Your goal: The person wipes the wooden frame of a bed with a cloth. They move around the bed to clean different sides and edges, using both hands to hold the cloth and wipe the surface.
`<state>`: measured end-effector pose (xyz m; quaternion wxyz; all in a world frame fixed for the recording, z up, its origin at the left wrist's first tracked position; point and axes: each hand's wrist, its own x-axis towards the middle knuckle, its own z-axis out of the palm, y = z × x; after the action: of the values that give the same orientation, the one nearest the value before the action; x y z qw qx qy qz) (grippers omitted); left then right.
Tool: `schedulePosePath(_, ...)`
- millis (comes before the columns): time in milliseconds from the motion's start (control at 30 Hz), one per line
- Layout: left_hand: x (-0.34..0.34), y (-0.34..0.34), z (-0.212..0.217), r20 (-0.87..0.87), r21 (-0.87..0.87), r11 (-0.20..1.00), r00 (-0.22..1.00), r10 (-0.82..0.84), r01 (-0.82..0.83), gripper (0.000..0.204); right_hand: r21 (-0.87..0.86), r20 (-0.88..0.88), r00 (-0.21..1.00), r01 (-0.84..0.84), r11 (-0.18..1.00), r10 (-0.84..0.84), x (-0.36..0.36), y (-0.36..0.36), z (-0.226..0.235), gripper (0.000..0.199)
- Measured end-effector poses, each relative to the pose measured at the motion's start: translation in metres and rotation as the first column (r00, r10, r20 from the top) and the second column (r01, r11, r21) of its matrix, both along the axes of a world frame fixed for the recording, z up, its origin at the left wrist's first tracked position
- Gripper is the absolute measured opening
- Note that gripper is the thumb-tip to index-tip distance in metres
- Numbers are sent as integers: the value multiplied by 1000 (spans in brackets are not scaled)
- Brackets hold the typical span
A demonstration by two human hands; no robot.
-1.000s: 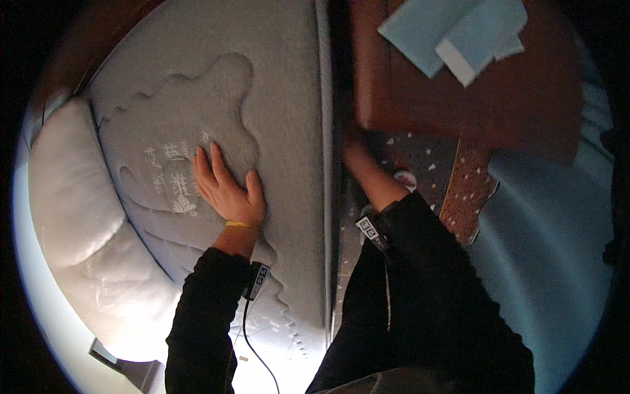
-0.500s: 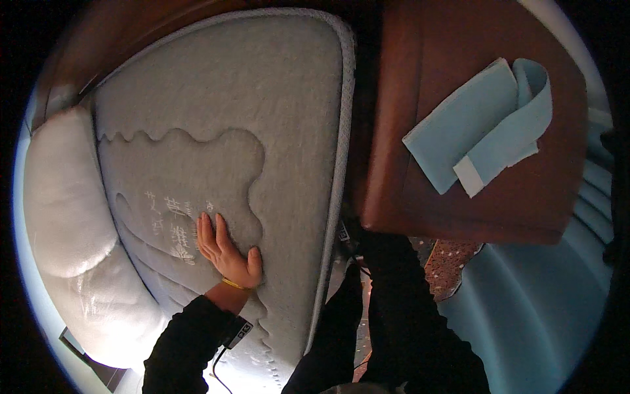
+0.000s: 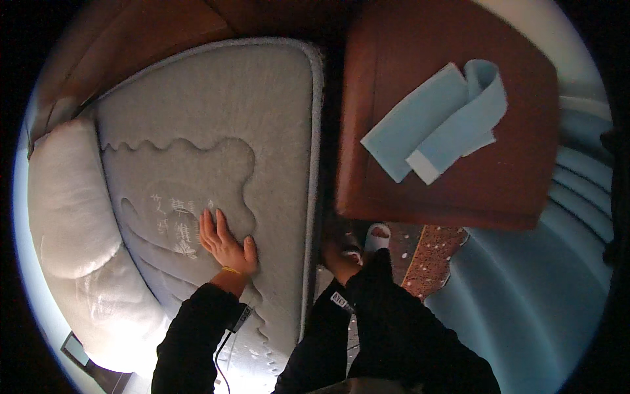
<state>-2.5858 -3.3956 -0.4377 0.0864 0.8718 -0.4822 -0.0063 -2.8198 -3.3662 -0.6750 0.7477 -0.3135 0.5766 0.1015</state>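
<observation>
Grey mattress (image 3: 226, 177) at left, visible part longest near-to-far. Left hand (image 3: 231, 251) flat on it, unclenched, fingers aimed far-left. Right hand (image 3: 336, 256) dim beside right edge; can't tell grip.

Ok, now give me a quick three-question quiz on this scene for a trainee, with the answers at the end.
1. True or false: the light-blue strip lies on the brown furniture.
2. The left hand rests on: (a) the white pillow, (b) the grey mattress, (c) the brown furniture.
3. Where is the right hand?

Key: 1. True. 2. b. 3. Low, beside the mattress's right edge; its fingers are too dark to make out.
</observation>
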Motion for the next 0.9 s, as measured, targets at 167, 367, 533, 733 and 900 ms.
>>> schedulePosePath(167,-1,-3,6,-1,74,997,999,36,-36,74,87,170,934,304,949,-315,8,-49,72,47)
schedulePosePath(367,-3,-7,8,2,53,995,996,86,-86,75,153,183,927,301,941,-326,-41,-133,188,48)
schedulePosePath(533,-5,-7,11,-22,96,987,991,128,-126,75,-388,177,958,-141,911,224,-113,-187,305,50)
schedulePosePath(733,-3,-7,12,-36,59,993,993,109,-107,75,-521,-26,860,423,741,-510,-187,-235,401,44)
schedulePosePath(900,-2,-5,7,-3,40,996,997,81,-81,75,-768,-623,779,-627,-130,-77,-211,-345,388,43)
